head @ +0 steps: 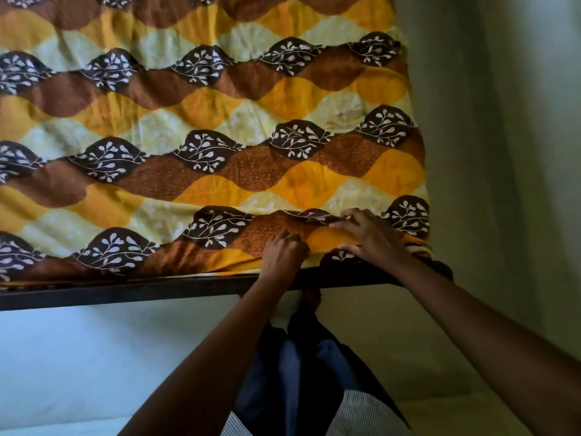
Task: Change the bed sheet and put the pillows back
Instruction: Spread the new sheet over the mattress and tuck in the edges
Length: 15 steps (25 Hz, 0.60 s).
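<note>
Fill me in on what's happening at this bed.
A person is fitting a brown, orange and yellow wave-patterned bed sheet over the bed. Both hands work near its right corner at the near edge: the left hand grips the sheet with curled fingers, while the right hand presses on a bunched fold beside it. The sheet covers the rest of the bed, slightly wrinkled, above the dark bed frame. No pillows are in view.

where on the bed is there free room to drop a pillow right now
The sheet lies bare across its middle and left, from the near rail to the picture's top. Crowded only at the near right corner: the left hand grips the sheet there and the right hand rests on it.
</note>
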Tool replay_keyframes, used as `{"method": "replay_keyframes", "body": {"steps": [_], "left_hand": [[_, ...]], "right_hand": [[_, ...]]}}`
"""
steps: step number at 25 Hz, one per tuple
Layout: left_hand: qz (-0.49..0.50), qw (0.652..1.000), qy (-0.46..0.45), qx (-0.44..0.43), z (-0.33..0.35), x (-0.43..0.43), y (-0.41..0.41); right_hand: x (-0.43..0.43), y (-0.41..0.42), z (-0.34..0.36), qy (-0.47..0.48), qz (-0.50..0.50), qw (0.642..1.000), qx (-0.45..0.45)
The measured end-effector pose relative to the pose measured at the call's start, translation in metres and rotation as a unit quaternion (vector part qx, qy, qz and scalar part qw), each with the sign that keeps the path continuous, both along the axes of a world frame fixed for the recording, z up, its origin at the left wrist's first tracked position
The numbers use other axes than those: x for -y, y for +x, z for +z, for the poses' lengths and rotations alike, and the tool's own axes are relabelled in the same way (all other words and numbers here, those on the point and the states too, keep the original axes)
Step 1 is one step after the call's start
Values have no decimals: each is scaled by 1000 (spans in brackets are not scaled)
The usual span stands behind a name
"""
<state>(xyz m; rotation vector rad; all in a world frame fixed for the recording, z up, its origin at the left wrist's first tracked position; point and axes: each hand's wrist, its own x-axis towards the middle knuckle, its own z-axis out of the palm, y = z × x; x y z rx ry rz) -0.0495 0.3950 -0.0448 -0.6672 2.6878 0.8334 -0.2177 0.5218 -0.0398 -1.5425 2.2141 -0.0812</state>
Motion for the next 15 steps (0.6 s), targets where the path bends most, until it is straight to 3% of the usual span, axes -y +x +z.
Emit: {"method": "replay_keyframes", "body": {"steps": [3,6,8,11,15], "left_hand": [[14,994,57,-88,-1,-6,11],[44,991,126,-30,9,-20,25],[64,992,112,11,13,-24,26],[-12,998,-25,49,7,-21,29],[-78,991,43,103,2,-7,34]], "right_hand": [[-8,0,-3,-5,50,999,0],[-18,0,2,13,78,994,81],[-28,1,8,45,45,989,135],[-26,4,9,120,9,983,141],[-11,4,3,231,-7,963,139]]}}
